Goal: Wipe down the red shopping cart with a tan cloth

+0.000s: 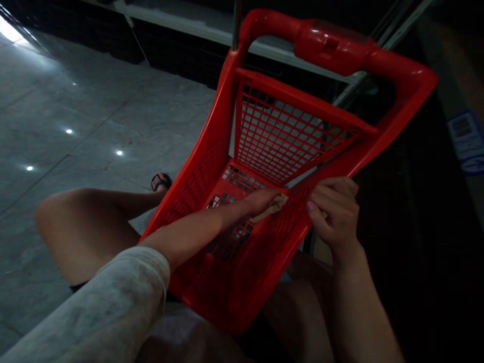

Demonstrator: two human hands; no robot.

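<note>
You're balancing a light, stiff red plastic shopping basket (215, 297) across your legs (86, 232), with your right hand (335, 212) curling round its mesh side wall (291, 222), a solid grip spot, while your left hand (255, 204) is pinching a tan cloth (274, 207).

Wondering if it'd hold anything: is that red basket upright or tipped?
Tipped: the red plastic basket leans steeply, handle high, its mesh panels facing the camera.

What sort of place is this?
Most likely a supermarket or similar shop. A red plastic shopping basket sits in view, with a long white-edged shelf behind it, a polished floor reflecting ceiling lights, and what looks like a barcode label at right.
</note>
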